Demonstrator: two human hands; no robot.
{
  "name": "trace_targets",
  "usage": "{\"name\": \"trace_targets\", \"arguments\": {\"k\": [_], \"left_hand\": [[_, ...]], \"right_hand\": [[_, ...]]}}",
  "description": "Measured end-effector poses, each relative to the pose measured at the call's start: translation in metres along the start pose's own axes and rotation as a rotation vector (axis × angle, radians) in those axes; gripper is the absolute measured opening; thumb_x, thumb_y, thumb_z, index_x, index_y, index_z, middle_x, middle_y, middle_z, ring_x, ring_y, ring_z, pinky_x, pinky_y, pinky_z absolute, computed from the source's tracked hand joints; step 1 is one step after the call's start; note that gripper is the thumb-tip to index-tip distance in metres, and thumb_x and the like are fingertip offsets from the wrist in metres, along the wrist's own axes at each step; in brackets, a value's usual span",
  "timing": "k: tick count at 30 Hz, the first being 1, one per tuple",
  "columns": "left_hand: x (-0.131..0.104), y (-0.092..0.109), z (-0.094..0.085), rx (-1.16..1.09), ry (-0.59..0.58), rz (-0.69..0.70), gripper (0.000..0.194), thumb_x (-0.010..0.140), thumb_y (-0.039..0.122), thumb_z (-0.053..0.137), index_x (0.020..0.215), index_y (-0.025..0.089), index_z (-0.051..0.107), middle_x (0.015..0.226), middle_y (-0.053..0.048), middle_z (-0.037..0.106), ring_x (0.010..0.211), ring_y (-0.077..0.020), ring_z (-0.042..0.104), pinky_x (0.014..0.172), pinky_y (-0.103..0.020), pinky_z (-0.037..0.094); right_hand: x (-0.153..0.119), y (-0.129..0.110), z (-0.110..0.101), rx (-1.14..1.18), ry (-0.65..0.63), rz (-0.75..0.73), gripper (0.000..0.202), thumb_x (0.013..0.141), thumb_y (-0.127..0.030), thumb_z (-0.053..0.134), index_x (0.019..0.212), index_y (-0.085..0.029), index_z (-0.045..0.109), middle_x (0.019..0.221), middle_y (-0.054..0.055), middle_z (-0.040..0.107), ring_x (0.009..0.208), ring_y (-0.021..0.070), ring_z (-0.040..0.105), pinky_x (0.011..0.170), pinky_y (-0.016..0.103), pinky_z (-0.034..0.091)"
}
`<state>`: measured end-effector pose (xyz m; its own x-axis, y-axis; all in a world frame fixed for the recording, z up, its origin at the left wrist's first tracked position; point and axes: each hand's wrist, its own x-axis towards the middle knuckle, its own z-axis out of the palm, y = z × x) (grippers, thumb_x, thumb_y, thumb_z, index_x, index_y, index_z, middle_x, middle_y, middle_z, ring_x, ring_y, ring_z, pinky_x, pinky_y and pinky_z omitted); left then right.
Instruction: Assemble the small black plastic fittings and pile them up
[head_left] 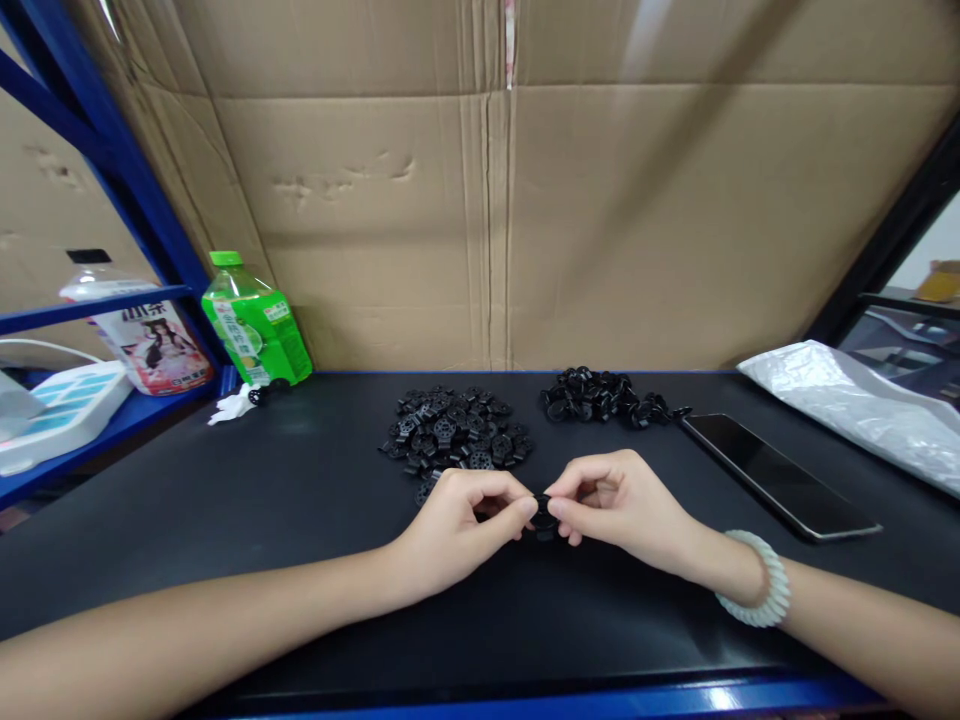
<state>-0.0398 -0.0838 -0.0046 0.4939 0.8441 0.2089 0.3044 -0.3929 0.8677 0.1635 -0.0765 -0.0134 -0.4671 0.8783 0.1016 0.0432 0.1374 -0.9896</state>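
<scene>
Between my two hands, just above the black tabletop, is a small round black plastic part (pixel 543 514). My left hand (pixel 469 525) pinches its left side with thumb and forefinger. On the other side my right hand (pixel 619 505) grips it the same way, a pale coiled band around that wrist. The fingertips hide much of the part, so its details cannot be made out. Directly behind my left hand lies a heap of black round plastic parts with holes (pixel 454 428). Behind my right hand is a smaller pile of black parts (pixel 600 395).
A phone (pixel 780 475) lies at right, beside a silvery plastic bag (pixel 855 400). A green bottle (pixel 255 320) and a crumpled white tissue (pixel 234 404) are at back left. Cardboard (pixel 360 230) walls the back. A blue shelf (pixel 142 410) holds another bottle (pixel 154 340).
</scene>
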Motion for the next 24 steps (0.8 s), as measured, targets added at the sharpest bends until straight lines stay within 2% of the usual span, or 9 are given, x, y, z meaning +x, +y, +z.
{"name": "trace_targets", "arguments": {"k": [8,13,17,20,24], "left_hand": [[0.001,0.002,-0.001,0.015,-0.005,0.024,0.022,0.087,0.026,0.055,0.076,0.012,0.069,0.069,-0.003,0.067,0.062,-0.013,0.062,0.06,-0.022,0.05],[0.0,-0.003,0.001,-0.055,0.08,0.039,0.015,0.083,0.024,0.061,0.089,0.013,0.069,0.078,-0.004,0.069,0.069,-0.0147,0.064,0.065,-0.024,0.052],[0.0,-0.002,0.0,-0.04,0.105,0.059,0.013,0.083,0.023,0.061,0.088,0.014,0.069,0.079,-0.005,0.07,0.073,-0.016,0.065,0.068,-0.025,0.052],[0.004,0.002,-0.009,0.018,0.149,0.078,0.015,0.084,0.025,0.06,0.088,0.014,0.069,0.08,-0.005,0.07,0.074,-0.0167,0.065,0.068,-0.025,0.051],[0.018,0.004,-0.04,0.144,0.341,0.12,0.018,0.082,0.03,0.06,0.086,0.014,0.068,0.08,-0.005,0.07,0.074,-0.0175,0.063,0.068,-0.026,0.049]], "right_hand": [[-0.001,-0.004,0.002,-0.022,0.012,-0.001,0.022,0.069,-0.032,0.078,0.07,-0.014,0.066,0.058,0.0,0.064,0.052,0.0109,0.06,0.051,0.022,0.052],[0.0,-0.002,0.001,-0.011,0.02,-0.009,0.024,0.069,-0.034,0.078,0.07,-0.014,0.066,0.058,0.001,0.064,0.051,0.0109,0.06,0.053,0.023,0.052],[0.003,-0.002,0.0,0.0,-0.011,0.002,0.024,0.068,-0.034,0.079,0.074,-0.013,0.068,0.062,0.001,0.066,0.055,0.0122,0.062,0.058,0.025,0.054],[0.005,-0.003,-0.001,-0.015,-0.038,-0.009,0.024,0.075,-0.036,0.073,0.079,-0.013,0.068,0.067,0.002,0.065,0.058,0.0118,0.062,0.057,0.024,0.055],[0.006,-0.002,-0.004,-0.066,-0.047,-0.024,0.025,0.081,-0.038,0.067,0.08,-0.013,0.068,0.073,0.003,0.065,0.061,0.011,0.061,0.055,0.022,0.054]]}}
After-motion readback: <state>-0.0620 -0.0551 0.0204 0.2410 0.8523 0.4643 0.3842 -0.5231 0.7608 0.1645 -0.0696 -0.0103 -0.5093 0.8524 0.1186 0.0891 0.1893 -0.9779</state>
